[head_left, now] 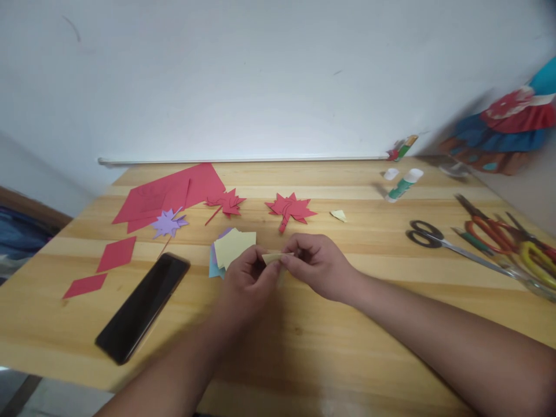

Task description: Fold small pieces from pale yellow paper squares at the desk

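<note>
Phone (143,308) (dark-screened), scissors (447,244) flank held paper (271,258).

A wooden table (339,347) bears paper (237,245), phone (143,308), scissors (454,248), glue (403,187).

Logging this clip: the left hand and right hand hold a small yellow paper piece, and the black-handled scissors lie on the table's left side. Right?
Not quite: the head view shows the black-handled scissors on the table's right side. The rest stands.

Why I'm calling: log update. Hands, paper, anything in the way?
Left hand, right hand: both pinching pale paper. Paper stack beside left hand. Black scissors off right.
</note>
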Motion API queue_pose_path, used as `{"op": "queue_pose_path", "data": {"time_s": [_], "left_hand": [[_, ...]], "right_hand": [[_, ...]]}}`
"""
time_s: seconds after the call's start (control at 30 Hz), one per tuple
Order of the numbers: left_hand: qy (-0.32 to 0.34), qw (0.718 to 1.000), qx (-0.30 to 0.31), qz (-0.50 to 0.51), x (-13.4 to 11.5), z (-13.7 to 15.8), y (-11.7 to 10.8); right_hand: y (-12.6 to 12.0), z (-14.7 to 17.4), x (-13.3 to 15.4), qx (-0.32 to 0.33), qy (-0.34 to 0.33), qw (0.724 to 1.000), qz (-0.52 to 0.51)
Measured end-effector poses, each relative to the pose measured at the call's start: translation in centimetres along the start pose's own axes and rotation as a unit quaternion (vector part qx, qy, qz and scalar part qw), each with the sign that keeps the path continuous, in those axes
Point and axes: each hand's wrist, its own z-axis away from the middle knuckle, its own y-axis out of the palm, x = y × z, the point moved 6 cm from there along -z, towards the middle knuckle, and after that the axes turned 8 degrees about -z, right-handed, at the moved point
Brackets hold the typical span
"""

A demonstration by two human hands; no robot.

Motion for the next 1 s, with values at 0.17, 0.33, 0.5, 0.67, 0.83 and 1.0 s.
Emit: {"op": "queue_pose_path", "data": {"time_s": [0.17, 0.33, 0.5, 0.67, 0.83, 1.0], "left_hand": [[-0.007, 0.999, 0.020, 0.035, -0.31, -0.22, -0.02], [-0.001, 0.997, 0.014, 0.070, -0.64, -0.31, -0.33], [-0.003, 0.999, 0.000, 0.040, -0.91, -0.12, -0.43], [0.000, 1.000, -0.011, 0.028, -0.93, -0.17, -0.55], [0.003, 0.999, -0.020, 0.028, -0.94, -0.30, -0.68], [-0.002, 0.999, -0.017, 0.030, -0.91, -0.35, -0.66]], "right_hand": [[-0.06, 0.04, 0.23, 0.000, 0.004, 1.000, 0.005], [0.07, 0.06, 0.57, 0.007, 0.010, 1.000, -0.008], [0.08, 0.08, 0.58, 0.005, 0.006, 1.000, 0.001], [0.09, 0.11, 0.52, 0.006, 0.005, 1.000, 0.012], [0.15, 0.12, 0.64, 0.006, 0.001, 1.000, 0.015], [0.22, 0.18, 0.60, 0.004, -0.002, 1.000, 0.010]]}}
